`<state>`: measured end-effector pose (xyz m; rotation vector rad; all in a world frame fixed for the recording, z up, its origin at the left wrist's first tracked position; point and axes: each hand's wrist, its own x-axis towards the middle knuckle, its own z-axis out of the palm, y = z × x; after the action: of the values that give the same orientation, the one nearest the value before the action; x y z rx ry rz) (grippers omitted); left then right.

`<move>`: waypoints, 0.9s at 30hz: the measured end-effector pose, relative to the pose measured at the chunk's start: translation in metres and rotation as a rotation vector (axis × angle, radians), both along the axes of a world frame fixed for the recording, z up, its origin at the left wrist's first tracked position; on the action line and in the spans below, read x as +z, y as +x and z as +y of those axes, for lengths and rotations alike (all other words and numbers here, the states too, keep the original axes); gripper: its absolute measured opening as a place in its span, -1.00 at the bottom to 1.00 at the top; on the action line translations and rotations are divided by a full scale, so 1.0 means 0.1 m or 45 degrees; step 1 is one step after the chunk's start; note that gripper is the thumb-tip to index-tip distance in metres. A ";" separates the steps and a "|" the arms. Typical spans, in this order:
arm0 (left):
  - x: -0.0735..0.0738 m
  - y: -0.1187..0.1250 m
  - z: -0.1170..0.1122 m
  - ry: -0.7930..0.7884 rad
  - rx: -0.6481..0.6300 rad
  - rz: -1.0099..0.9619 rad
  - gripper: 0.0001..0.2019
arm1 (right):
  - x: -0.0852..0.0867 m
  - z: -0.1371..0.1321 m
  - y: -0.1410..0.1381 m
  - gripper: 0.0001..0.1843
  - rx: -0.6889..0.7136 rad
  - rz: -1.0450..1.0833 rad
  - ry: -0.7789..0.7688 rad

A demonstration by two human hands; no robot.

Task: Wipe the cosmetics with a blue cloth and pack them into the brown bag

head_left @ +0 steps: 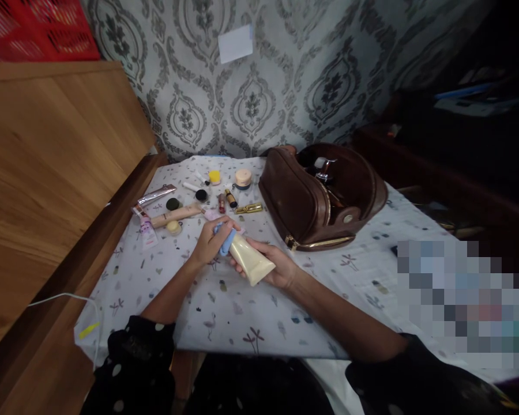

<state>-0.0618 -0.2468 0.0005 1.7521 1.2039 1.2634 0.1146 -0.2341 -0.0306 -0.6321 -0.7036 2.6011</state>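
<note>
My right hand (279,265) grips a cream-coloured squeeze tube (251,260), its flat end pointing toward me and to the right. At the tube's other end, my left hand (211,241) presses a blue cloth (227,237) around it, so the cap is hidden. Just beyond my hands lie a gold tube (249,208), a small dark bottle with a gold part (230,199) and a little red bottle (221,203). Further left are a long peach tube (177,215), a pink-and-white tube (147,232) and a shiny pinkish tube (156,195).
An open brown leather bag (296,199) with items inside stands right of my hands. Small jars, including a yellow-lidded one (214,177) and a peach-lidded one (243,178), sit toward the wall. A wooden panel (60,161) borders the left, with a white cable (75,295) nearby.
</note>
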 end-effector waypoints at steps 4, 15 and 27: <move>-0.01 0.02 0.00 -0.048 0.069 -0.100 -0.50 | 0.02 -0.03 -0.01 -0.50 0.062 0.068 -0.052; -0.13 0.13 0.00 -0.066 0.219 0.166 -0.48 | -0.07 -0.01 -0.12 -0.49 -0.477 -0.036 0.472; -0.20 0.14 0.03 -0.471 -0.078 -0.300 -0.53 | 0.09 0.17 0.06 -0.53 -0.836 0.011 0.707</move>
<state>-0.0476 -0.2439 -0.0190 1.3240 1.1513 1.0943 0.1208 -0.2174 -0.0218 -0.5490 -0.9656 1.7082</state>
